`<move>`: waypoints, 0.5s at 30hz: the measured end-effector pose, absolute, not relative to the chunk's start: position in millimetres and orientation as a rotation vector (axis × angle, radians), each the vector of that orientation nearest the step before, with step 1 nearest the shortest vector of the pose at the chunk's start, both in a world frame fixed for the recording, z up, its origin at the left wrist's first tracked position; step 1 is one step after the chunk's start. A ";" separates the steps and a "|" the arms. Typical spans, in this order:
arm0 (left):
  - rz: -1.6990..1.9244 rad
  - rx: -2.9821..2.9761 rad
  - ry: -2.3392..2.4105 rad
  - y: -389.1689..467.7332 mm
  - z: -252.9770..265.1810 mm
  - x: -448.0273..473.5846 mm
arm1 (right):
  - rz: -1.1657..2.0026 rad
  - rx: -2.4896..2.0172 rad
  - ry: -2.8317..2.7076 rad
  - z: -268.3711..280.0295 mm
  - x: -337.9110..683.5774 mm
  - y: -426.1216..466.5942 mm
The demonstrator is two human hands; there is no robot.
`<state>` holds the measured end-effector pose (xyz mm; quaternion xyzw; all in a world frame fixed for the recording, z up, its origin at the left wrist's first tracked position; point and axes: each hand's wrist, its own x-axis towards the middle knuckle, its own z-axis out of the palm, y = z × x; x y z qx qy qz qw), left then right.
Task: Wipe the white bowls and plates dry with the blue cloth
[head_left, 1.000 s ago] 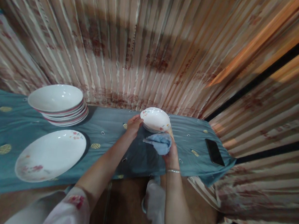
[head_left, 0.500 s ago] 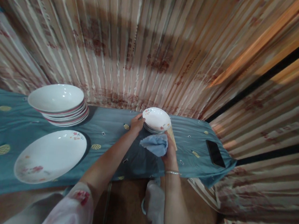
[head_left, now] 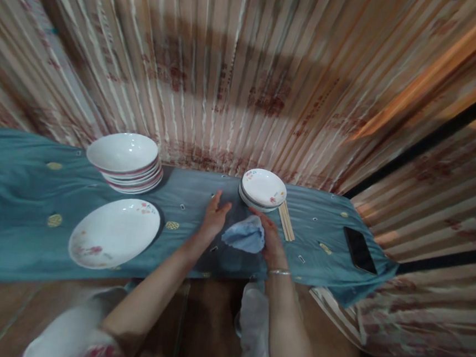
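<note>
I see the left hand (head_left: 214, 219) empty, fingers parted, and the right hand (head_left: 273, 241) curled round a crumpled pale-blue cloth (head_left: 244, 236), apparently between holds by small white floral plates (head_left: 263, 187) near the teal-draped table's far edge, any new grip calling for closed left fingers.

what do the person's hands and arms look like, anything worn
The left hand and right hand are bare. A thin silvery bracelet circles the right wrist; a pale sleeve with reddish print shows on the left arm. No right sleeve shows.
</note>
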<state>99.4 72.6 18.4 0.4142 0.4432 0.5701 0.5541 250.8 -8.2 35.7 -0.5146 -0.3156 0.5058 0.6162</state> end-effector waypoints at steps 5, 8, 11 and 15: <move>1.409 0.985 1.134 42.1 23.7 25.6 | 1.397 -1.129 -0.869 29.9 200.9 -6.5; 1.485 1.057 1.232 31.7 30.1 -21.4 | 1.480 -1.087 -0.951 25.0 165.7 -6.5; 1.575 1.193 1.361 25.3 34.9 -68.9 | 1.521 -1.075 -0.990 18.7 134.4 -6.2; 1.601 1.377 1.664 23.3 30.9 -131.5 | 1.598 -1.044 -1.060 11.7 102.6 -8.7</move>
